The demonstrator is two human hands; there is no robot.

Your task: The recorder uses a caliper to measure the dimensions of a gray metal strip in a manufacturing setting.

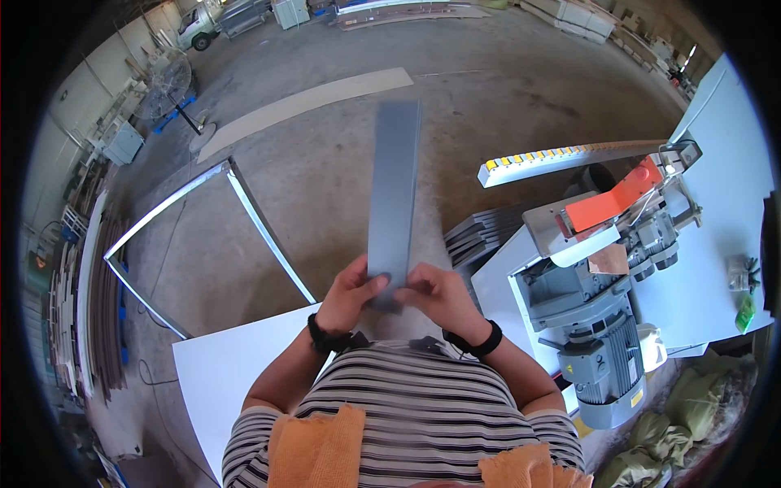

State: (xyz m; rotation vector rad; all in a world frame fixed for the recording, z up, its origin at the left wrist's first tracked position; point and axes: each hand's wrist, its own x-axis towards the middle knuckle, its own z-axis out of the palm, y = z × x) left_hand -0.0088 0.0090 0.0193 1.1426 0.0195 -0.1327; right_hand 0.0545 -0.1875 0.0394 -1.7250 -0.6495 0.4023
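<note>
A long, flat grey strip [394, 187] extends away from my body, its near end between my two hands in front of my striped shirt. My left hand [351, 299] grips the strip's left edge, the thumb lying on its upper face. On the other edge, my right hand [443, 299] is closed with thumb and fingertips at the near right corner. The fingers under the strip are hidden, and its near end looks slightly blurred. Each wrist wears a black band.
To the right stands a machine with a grey motor [604, 378], an orange guard [612, 203] and a rail with yellow pieces [561, 156]. Grey strips [488, 236] are stacked beside it. A white panel [236, 366] and a metal frame [264, 232] lie left.
</note>
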